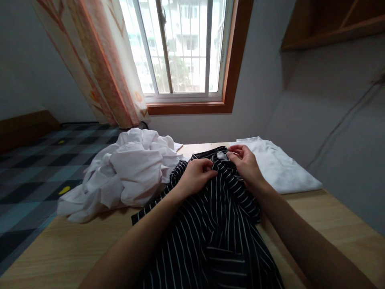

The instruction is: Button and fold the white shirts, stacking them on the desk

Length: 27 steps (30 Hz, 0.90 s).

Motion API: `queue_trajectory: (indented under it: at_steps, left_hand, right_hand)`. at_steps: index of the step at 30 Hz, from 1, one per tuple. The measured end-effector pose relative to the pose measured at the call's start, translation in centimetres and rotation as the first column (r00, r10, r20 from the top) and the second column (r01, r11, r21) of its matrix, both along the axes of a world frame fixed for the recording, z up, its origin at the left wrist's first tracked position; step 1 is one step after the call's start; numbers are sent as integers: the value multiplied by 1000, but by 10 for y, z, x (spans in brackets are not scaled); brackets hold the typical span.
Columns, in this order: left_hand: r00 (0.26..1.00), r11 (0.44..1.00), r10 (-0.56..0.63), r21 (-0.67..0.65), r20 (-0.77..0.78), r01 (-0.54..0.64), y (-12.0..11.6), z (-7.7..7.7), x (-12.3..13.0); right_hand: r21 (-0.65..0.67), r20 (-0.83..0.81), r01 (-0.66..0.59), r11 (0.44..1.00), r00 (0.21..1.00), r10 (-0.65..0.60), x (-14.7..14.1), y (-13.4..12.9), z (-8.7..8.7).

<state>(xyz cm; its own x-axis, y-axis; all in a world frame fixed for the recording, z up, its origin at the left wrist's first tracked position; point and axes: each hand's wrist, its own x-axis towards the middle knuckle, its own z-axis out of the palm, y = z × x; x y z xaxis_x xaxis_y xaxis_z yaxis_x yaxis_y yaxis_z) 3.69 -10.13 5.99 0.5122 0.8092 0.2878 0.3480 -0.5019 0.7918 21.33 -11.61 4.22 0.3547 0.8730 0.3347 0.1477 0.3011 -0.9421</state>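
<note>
A black shirt with thin white stripes [192,237] lies on the wooden table, its collar end away from me and its lower part running toward me. My left hand [197,174] pinches the fabric just below the collar, on the left of the neck opening. On the other side of the opening, my right hand [243,160] holds the collar edge between thumb and fingers. A small pale patch shows inside the collar between the two hands.
Crumpled white cloth [135,168] is heaped left of the shirt. Flatter white cloth [276,164] lies at the back right of the table [339,224]. A checked bed [33,172] adjoins on the left. Behind are a curtain [105,60] and a window; a wooden shelf hangs upper right.
</note>
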Motion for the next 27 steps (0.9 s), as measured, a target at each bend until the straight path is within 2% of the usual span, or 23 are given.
queue_trajectory:
  at_steps: [2, 4, 7, 9, 13, 17, 20, 27]
  left_hand:
    - [997, 997, 16, -83, 77, -10, 4, -1, -1]
    - [992, 991, 25, -132, 122, -8, 6, -3, -1]
    - [991, 991, 15, -135, 136, 3, 7, -5, -2]
    - [992, 993, 19, -114, 124, -5, 7, -5, -2]
    - [994, 997, 53, -68, 92, -46, 7, -6, -3]
    - [995, 998, 61, -33, 84, -59, 7, -7, -3]
    - [996, 999, 48, -13, 77, -47, 6, -7, -2]
    - [998, 999, 33, -16, 59, -32, 4, -5, -2]
  right_hand:
    - [-33, 152, -29, 999, 988, 33, -2, -3, 1]
    - [-76, 280, -112, 991, 951, 129, -6, -7, 3]
    - [-128, 363, -216, 968, 898, 248, -12, -11, 4]
    - [-137, 381, -215, 967, 890, 252, -14, -12, 4]
    - [-114, 371, -137, 984, 913, 170, -13, -13, 5]
    - [-147, 385, -192, 970, 892, 235, -15, -13, 5]
    - [-167, 367, -190, 968, 899, 240, -15, -13, 4]
    - [-197, 313, -258, 946, 898, 310, -11, -9, 0]
